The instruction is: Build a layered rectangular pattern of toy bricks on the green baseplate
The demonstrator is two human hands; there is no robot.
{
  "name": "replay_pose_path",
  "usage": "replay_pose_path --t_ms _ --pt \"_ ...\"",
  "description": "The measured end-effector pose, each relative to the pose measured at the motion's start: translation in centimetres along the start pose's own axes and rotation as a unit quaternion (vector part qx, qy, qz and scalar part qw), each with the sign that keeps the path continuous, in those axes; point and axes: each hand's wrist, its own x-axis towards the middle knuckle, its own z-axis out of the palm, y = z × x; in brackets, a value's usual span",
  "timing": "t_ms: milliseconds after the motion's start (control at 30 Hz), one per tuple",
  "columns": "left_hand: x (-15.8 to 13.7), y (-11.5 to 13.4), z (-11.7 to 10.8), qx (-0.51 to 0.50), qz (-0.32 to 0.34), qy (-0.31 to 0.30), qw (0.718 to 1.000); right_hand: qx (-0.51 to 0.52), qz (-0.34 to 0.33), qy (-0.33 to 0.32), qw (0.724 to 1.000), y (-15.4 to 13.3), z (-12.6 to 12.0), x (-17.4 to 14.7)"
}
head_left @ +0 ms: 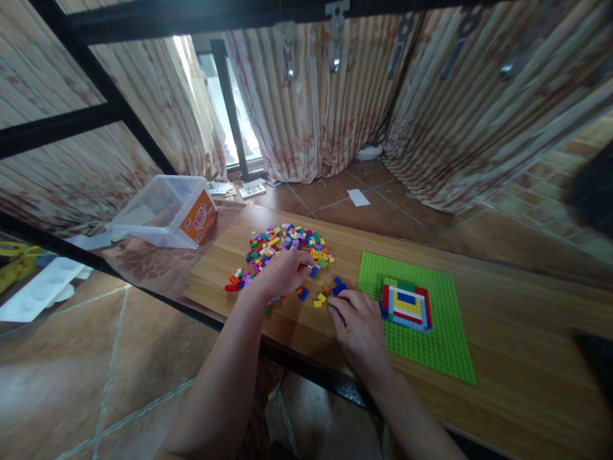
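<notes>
A heap of small mixed building bricks (268,241) lies on the wooden table. My left hand (282,273) is over its front right edge, fingers curled together; whatever they grip is hidden. Several loose blue bricks (339,285) and yellow bricks (319,299) lie between my hands. My right hand (359,319) is beside these, its thumb and fingers pinched together on something too small to make out. Just right of it is a green baseplate (445,338), bearing a low rectangular brick build (406,308) in red, white, yellow and blue layers.
A clear plastic box (158,220) with an orange label stands left beyond the heap. The wooden table (517,338) extends to the right. A black metal frame (110,112) crosses at the left and top. Curtains (316,108) hang behind, and white paper (358,197) lies on the tiled floor.
</notes>
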Motion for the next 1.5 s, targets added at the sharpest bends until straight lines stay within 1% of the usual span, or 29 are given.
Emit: replay_pose_path --t_ms 200,300,367,400,500,600,667,733,800,900,1067,1267,1500 --pt "-0.1 -0.1 -0.4 0.001 0.015 0.002 1.0 0.007 -0.014 0.007 1.0 -0.9 -0.4 -0.1" --pt "0.0 -0.1 -0.2 -0.015 0.02 0.007 1.0 0.036 -0.007 0.028 0.999 -1.1 -1.6 -0.5" --pt "0.1 0.0 -0.1 -0.025 0.026 0.007 0.999 0.054 0.011 0.034 0.998 -0.4 -2.9 -1.0" --pt "0.2 0.1 0.0 -0.028 0.028 0.008 0.999 0.063 0.024 0.025 0.997 0.2 -3.8 -1.3" --pt "0.6 0.6 0.2 -0.027 0.037 0.012 0.999 0.081 0.079 0.033 0.993 3.0 -6.7 -2.4" --pt "0.9 1.2 0.6 -0.017 0.047 0.01 0.999 0.071 0.177 0.047 0.98 6.1 -9.3 -3.8" --pt "1.2 1.5 0.9 -0.008 0.051 0.006 0.999 0.055 0.239 0.051 0.968 7.7 -10.5 -4.6" --pt "1.5 1.8 1.2 -0.005 0.053 0.008 0.999 0.053 0.272 0.036 0.96 8.6 -11.1 -5.3" --pt "1.7 1.9 1.6 -0.006 0.057 0.013 0.998 0.062 0.282 0.017 0.957 8.9 -11.1 -5.6" --pt "2.0 1.9 2.1 -0.005 0.067 0.011 0.998 0.075 0.275 0.001 0.958 8.7 -10.8 -5.5" --pt "2.0 1.5 2.3 0.007 0.074 0.003 0.997 0.065 0.264 -0.001 0.962 8.4 -10.2 -5.0" --pt "2.0 1.5 2.1 0.019 0.054 -0.004 0.998 0.068 0.261 0.007 0.963 8.6 -9.8 -5.0" --pt "1.8 1.4 2.1 0.024 0.058 0.0 0.998 0.104 0.32 0.001 0.942 8.9 -9.6 -5.0"
